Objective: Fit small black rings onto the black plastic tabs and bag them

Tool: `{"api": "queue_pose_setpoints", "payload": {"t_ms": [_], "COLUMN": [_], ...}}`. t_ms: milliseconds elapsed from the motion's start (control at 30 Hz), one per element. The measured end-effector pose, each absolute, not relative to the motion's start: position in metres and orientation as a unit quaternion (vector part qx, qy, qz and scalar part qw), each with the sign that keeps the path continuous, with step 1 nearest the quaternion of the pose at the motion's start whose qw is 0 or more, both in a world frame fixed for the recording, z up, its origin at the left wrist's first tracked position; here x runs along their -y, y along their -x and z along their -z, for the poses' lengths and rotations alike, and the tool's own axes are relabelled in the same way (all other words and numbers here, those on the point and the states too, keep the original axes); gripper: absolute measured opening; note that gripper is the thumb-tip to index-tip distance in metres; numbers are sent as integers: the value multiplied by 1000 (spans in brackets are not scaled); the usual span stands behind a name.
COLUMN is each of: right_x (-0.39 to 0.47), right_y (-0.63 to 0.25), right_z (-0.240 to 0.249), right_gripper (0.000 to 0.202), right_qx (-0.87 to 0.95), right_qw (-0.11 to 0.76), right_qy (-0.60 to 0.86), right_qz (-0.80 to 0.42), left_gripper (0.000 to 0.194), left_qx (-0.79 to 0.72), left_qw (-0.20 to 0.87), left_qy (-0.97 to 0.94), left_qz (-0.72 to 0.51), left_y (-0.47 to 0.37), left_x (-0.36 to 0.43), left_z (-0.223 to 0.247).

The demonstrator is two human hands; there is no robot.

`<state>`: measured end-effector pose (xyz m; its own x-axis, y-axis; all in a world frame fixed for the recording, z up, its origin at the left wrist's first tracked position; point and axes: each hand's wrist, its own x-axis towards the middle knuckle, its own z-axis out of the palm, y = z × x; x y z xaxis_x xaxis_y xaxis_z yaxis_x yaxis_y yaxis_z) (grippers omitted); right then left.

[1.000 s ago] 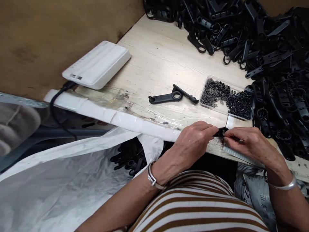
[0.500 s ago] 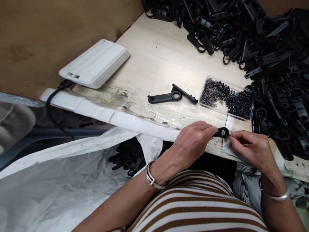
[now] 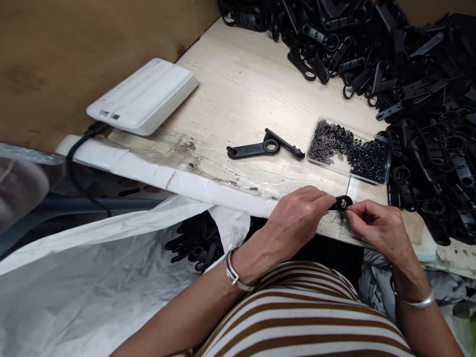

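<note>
My left hand (image 3: 299, 218) grips a black plastic handle part (image 3: 341, 203) with a ring-shaped end, holding it at the table's front edge. Most of that part is covered by the fingers; the ring end sticks out to the right. My right hand (image 3: 379, 225) is closed in a pinch at the ring's lower right rim. Whatever sits between its fingertips is too small to make out. Just beyond the hands stands a clear plastic box (image 3: 329, 166) with small metal springs (image 3: 327, 141) on its left and small black pieces (image 3: 370, 158) on its right.
Two similar black parts (image 3: 253, 149) lie crossed on the table (image 3: 230, 94). A big pile of black parts (image 3: 405, 64) covers the back and right. At the left rests a white device (image 3: 145, 96) with a black cable (image 3: 74, 158). Below hangs a white bag (image 3: 92, 292) holding more black parts (image 3: 201, 243).
My right hand has moved slightly left, bringing its fingertips closer against the ring end. My left hand and the held part have stayed nearly still.
</note>
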<state>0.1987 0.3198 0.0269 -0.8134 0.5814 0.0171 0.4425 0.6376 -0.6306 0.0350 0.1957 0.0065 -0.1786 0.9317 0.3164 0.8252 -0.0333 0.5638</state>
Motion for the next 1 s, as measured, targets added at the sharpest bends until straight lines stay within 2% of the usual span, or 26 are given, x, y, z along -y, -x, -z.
{"api": "queue_pose_setpoints", "payload": {"t_ms": [200,367,700,1000], "right_x": [-318,-318,-317,-317], "right_y": [-197,-205,-212,-207], "right_z": [-22,-20,-20,-19], "right_gripper": [21,26,20,16], "right_qx": [813,756,776,799], "right_qw": [100,117,136,121], "right_qy": [355,381,369,354], "right_qz": [-450,-519,-493,-471], "left_gripper": [19,9,19,23], "left_qx": [-693,-697,-709,-703], "left_qw": [116,104,95,98], "left_qy": [-635,-638,-668,-653], "left_qz": [-321,-310,-206,-266], "left_y": [-31,-33,-46,-50], "left_x": [-196,-204,-223,-221], "left_z": [-15,-22,-27,-18]}}
